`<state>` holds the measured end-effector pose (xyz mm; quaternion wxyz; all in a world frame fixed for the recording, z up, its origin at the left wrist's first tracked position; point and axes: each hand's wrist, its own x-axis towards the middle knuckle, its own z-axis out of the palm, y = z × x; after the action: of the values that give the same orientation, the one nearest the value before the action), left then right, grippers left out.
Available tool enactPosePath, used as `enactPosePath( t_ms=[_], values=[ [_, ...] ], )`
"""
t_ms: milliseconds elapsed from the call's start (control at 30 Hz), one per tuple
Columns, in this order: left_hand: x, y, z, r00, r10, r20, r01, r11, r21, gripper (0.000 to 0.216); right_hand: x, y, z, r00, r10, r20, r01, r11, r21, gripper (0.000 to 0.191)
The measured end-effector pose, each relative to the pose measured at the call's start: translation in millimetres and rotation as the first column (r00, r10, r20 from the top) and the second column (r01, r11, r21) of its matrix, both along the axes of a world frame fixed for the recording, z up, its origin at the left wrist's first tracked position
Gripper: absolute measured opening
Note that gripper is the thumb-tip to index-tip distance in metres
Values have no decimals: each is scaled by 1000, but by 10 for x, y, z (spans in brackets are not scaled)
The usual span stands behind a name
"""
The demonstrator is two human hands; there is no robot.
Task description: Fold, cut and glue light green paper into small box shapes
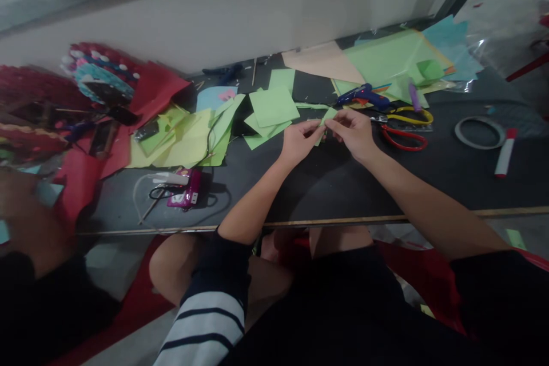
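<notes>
My left hand [299, 140] and my right hand [352, 130] meet over the dark table [334, 189], both pinching a small green paper piece [327, 116] between their fingertips. The fingers of each hand are closed on it. Just behind the hands lies a loose pile of green paper squares [271, 108]. A blue glue gun [363, 95] and red and yellow scissors [405, 127] lie just to the right of my right hand.
Yellow and green sheets [184, 140] and red paper crafts [98, 86] fill the left. Large green and blue sheets [398, 57] lie at the back right. A tape roll [480, 131], a red-capped marker [505, 152] and a pink object with cable [185, 189] also lie on the table. Another person's blurred arm [26, 223] is at far left.
</notes>
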<state>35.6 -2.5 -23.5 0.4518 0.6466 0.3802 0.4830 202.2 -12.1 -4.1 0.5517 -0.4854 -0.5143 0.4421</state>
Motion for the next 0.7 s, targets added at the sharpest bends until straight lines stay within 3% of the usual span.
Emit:
enactPosePath(
  t_ms=[167, 333, 600, 700],
  values=[
    [6, -4, -4, 1000, 4, -10, -3, 1000, 18, 21, 36, 9, -17, 995, 28, 97, -33, 998, 55, 44],
    [2, 21, -24, 995, 66, -74, -63, 997, 43, 25, 55, 8, -10, 980, -26, 197, -4, 988, 153, 41],
    [-37, 20, 34, 965, 56, -258, -17, 988, 153, 29, 85, 26, -37, 958, -42, 284, 9, 993, 115, 36],
    [-22, 19, 32, 968, 40, -248, -9, 992, 127, 28, 79, 26, -20, 965, -17, 263, -5, 997, 82, 39]
  ],
)
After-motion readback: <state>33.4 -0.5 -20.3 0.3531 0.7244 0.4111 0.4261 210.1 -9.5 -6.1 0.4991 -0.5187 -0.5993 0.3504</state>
